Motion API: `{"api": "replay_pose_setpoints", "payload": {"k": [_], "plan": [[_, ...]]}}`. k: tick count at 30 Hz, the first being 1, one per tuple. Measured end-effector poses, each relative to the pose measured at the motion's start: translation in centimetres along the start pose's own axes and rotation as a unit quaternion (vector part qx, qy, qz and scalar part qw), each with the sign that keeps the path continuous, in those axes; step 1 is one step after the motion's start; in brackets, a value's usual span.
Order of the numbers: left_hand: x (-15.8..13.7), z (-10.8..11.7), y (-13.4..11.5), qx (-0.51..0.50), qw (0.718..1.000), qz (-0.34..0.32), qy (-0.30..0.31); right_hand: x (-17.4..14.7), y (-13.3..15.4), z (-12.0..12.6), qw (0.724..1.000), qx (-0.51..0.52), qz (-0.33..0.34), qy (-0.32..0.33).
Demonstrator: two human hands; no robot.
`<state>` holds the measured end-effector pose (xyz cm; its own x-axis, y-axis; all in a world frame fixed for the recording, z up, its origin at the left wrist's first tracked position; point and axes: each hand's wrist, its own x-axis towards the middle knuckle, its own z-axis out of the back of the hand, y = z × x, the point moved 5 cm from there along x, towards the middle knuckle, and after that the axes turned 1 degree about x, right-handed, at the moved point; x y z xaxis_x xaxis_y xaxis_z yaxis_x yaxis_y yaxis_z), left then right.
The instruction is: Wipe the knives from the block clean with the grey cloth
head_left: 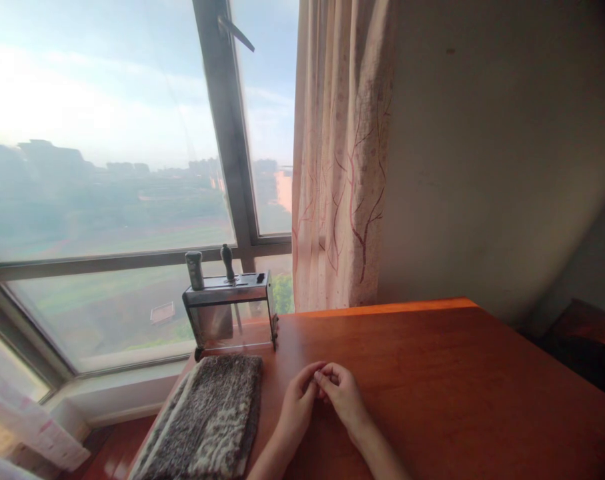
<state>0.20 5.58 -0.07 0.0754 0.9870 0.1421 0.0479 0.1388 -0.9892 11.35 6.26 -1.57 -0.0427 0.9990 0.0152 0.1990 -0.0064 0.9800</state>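
Observation:
My left hand (305, 385) and my right hand (338, 387) meet at the fingertips just above or on the reddish-brown wooden table (422, 393). Both have curled, closed fingers that touch one another, and I see no object in them. The inner sides of the fingers are partly hidden. Left of my hands lies a folded grey-and-white woven cloth (207, 413) with a shaggy texture. Behind it stands a knife block (229, 283) with clear sides and a metal frame. Two dark-handled tools are in its slots, one with a wide blade.
A large window (107, 133) with a grey frame rises behind the table's left side. A beige curtain (337, 153) with a red branch pattern hangs beside it. The plain wall (482, 167) is at the right. Another curtain (32, 407) shows at lower left.

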Motion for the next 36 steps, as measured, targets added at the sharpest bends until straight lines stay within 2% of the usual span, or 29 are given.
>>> {"api": "replay_pose_setpoints", "payload": {"k": [9, 30, 36], "plan": [[-0.1, 0.0, -0.1, -0.028, 0.999, 0.025, 0.012, 0.0, 0.1, 0.0, 1.000, 0.002, -0.002, 0.001], [0.0, 0.0, 0.8, -0.029, 0.999, 0.021, 0.010, 0.1, -0.2, -0.1, 1.000, -0.021, 0.007, 0.009], [-0.1, -0.1, 0.5, -0.002, 1.000, 0.012, 0.008, 0.1, -0.3, 0.0, 1.000, -0.026, 0.007, 0.010]]}}
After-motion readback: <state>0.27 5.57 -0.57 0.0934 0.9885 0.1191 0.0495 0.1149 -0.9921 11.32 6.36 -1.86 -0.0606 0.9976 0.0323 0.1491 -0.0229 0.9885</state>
